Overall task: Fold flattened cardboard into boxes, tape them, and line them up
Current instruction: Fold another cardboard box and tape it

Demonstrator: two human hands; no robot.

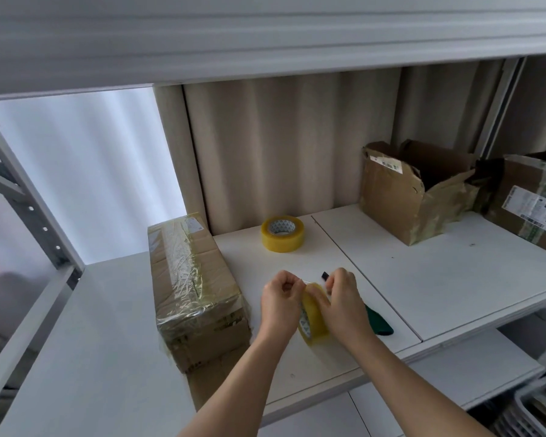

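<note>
The white desk (pixel 454 272) carries one long box (pixel 193 288) already taped shut at my left, and two torn-open boxes (pixel 413 190) well apart at the back right. I'm at the taping step: my right hand (pixel 344 305) grips the tape roll (pixel 312 313) on edge above the desk while my left hand (pixel 279 302) pinches at its top, probably picking for the loose end, though that is too small to see. Next I need that end peeled free. A spare roll (pixel 282 233) lies behind; a green-handled cutter (pixel 379 320) lies just beside my right hand.
</note>
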